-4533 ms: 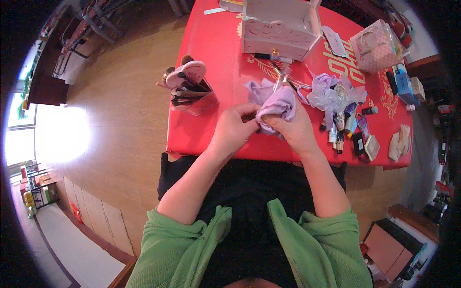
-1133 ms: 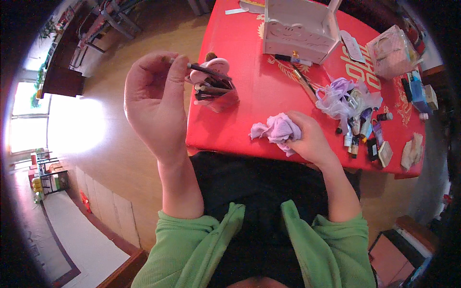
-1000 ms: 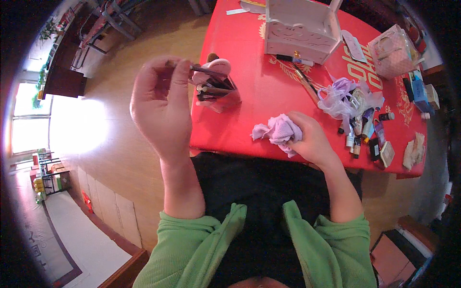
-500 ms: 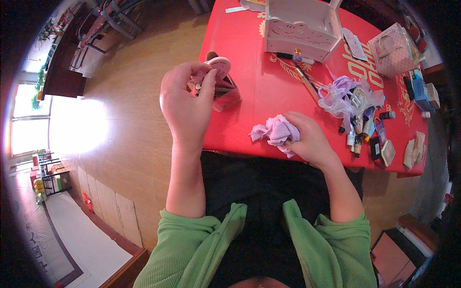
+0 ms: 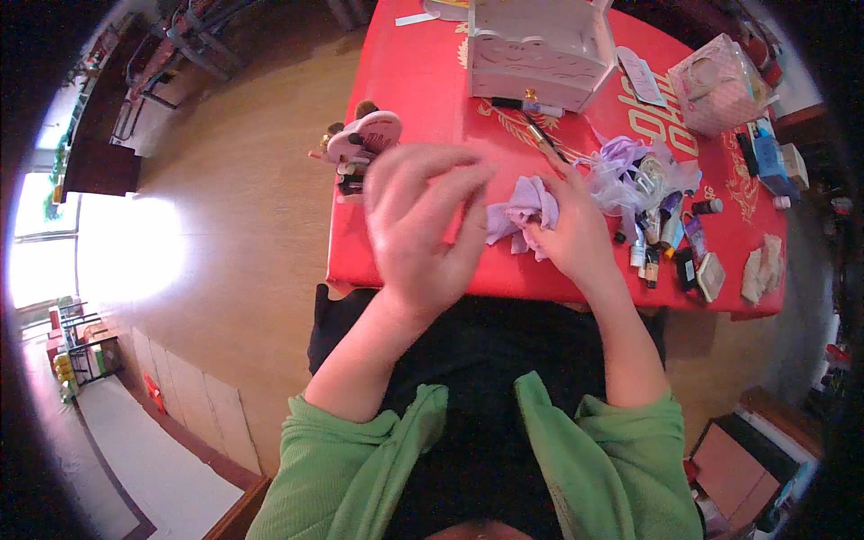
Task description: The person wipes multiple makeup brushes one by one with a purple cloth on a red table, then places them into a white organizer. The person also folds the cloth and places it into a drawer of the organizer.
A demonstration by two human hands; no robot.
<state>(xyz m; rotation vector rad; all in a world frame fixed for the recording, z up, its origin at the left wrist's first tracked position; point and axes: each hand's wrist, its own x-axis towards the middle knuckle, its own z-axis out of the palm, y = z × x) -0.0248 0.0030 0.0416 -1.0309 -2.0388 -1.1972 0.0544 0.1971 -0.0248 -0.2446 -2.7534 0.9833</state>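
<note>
My left hand (image 5: 430, 229), slightly blurred, is raised over the near left of the red table (image 5: 402, 76), fingers apart and curved, holding nothing I can see. Behind it a pink acrylic holder (image 5: 364, 135) bristles with makeup brushes. My right hand (image 5: 580, 238) is closed on a crumpled lavender cloth (image 5: 526, 202), its upper fingertips near a long brush (image 5: 540, 135) lying on the table. Right of that hand, a lilac ribbon-and-mesh bundle (image 5: 621, 171) lies among several cosmetic tubes and bottles (image 5: 652, 265).
A white wooden organizer (image 5: 540, 58) stands at the back, a pink checked bag (image 5: 715, 85) at back right, blue boxes (image 5: 769, 166) and a beige cloth (image 5: 760, 270) along the right. Dark furniture (image 5: 108, 153) stands across the floor at left.
My left hand has moved from the brush holder rightward and down, its fingers opened, the brush no longer visible in them. My right hand has risen slightly with the cloth.
</note>
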